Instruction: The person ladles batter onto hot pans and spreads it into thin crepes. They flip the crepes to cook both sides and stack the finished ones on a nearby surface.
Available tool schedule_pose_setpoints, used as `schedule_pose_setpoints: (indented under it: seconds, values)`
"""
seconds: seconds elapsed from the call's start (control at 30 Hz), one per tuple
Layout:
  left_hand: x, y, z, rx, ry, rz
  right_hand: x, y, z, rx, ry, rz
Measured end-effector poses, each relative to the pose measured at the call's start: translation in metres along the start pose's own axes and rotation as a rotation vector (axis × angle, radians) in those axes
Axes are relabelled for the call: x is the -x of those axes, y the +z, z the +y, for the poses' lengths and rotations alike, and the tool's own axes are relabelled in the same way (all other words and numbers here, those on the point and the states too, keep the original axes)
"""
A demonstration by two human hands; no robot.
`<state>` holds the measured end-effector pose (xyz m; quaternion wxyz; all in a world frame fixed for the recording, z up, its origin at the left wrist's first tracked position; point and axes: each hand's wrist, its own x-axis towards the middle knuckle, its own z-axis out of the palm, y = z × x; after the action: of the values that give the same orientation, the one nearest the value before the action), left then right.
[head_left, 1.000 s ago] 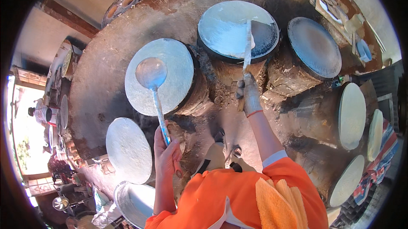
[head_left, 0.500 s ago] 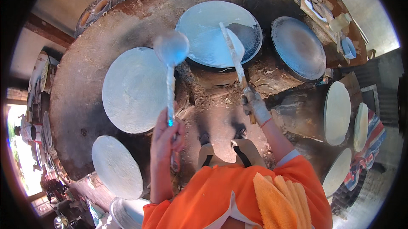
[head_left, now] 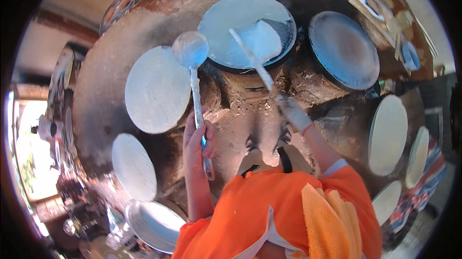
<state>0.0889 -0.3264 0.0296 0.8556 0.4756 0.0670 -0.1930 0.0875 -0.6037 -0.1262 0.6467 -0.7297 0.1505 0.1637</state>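
My left hand [head_left: 198, 138] grips the handle of a metal ladle [head_left: 191, 50], whose round, whitish bowl hangs between two griddles. In my right hand [head_left: 293, 113], which wears a pale glove, is a long flat spatula [head_left: 254, 62] coated in white. Its far end lies over the middle griddle [head_left: 221, 16]. White batter covers most of that griddle, with a dark bare patch at its right. A brighter white patch [head_left: 263, 40] sits beside the spatula; whether it is batter or a blade I cannot tell.
Left of the middle griddle is a white-covered round griddle [head_left: 156, 90], with another white disc [head_left: 134, 165] nearer me. A dark griddle [head_left: 344, 50] sits at the right. White discs [head_left: 387, 134] stand further right. A wide basin [head_left: 159, 223] is at lower left.
The spatula's tip has swung left over the middle griddle, and the dark bare patch there has shrunk. The ladle stays aloft in my left hand. My view has shifted slightly.
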Motion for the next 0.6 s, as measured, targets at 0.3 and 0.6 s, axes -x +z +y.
schedule_pose_setpoints:
  seconds: [0.3,0.6]
  values:
    - [-0.011,-0.01,-0.021,-0.043,-0.088,-0.007,-0.022,-0.068,-0.04,-0.059,0.106,0.217]
    - [-0.047,0.04,-0.028,-0.133,-0.117,-0.041,-0.056,-0.132,0.026,0.499,-0.066,0.27]
